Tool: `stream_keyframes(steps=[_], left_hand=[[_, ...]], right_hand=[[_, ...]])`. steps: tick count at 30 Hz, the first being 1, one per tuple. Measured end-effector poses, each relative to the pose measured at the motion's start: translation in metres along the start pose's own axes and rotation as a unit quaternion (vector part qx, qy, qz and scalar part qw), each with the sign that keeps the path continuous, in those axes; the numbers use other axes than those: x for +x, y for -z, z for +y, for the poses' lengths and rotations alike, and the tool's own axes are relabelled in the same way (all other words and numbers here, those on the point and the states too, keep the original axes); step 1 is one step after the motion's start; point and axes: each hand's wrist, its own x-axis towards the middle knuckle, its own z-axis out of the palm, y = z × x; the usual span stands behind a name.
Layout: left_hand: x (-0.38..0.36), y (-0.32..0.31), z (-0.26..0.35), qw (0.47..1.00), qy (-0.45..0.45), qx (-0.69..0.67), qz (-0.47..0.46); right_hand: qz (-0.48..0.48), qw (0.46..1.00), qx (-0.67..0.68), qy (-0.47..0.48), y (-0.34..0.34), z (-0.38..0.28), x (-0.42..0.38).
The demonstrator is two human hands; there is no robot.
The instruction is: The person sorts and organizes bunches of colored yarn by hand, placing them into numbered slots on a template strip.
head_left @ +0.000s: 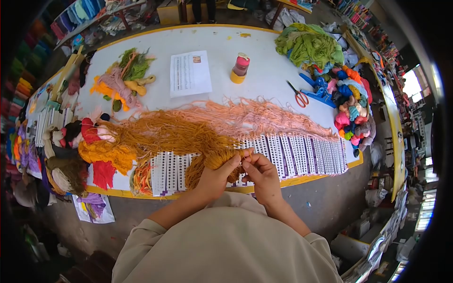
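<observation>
A long hank of golden-brown yarn (pixel 174 134) stretches over the table, its near end bunched up in front of me. My left hand (pixel 218 175) is closed around that bunched end. Against the same end, thumb and fingertips of my right hand (pixel 262 175) are pinched together at the strands; whatever fine piece they hold is too small to make out. Under the yarn lie white punched cards (pixel 292 155) in a long overlapping row. Behind them spreads a layer of pale pink yarn (pixel 273 118).
Red-handled scissors (pixel 301 98) lie right of centre near blue plastic pieces (pixel 321 89). A printed sheet (pixel 189 73) and a pink-topped container (pixel 240 68) sit farther back. Green yarn (pixel 309 45) and colourful skeins (pixel 351 101) are heaped at right, orange yarn (pixel 108 155) at left. Someone stands beyond the table.
</observation>
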Motion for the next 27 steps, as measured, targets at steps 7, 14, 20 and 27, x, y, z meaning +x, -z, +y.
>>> stream_keyframes(steps=[7, 14, 20, 27], left_hand=[[-0.002, 0.004, -0.007, 0.999, 0.033, 0.028, 0.003], [-0.001, 0.002, -0.001, 0.999, -0.008, -0.044, 0.024], [-0.001, 0.006, 0.000, 0.998, -0.032, -0.056, 0.021], [-0.001, 0.012, 0.001, 0.999, -0.002, -0.010, 0.030]], right_hand=[[0.002, 0.999, -0.030, 0.021, -0.005, 0.003, 0.003], [0.008, 1.000, -0.015, 0.025, -0.006, 0.003, 0.002], [-0.008, 0.999, 0.016, 0.031, -0.009, 0.003, 0.003], [-0.019, 0.999, 0.019, 0.024, -0.008, 0.012, 0.006]])
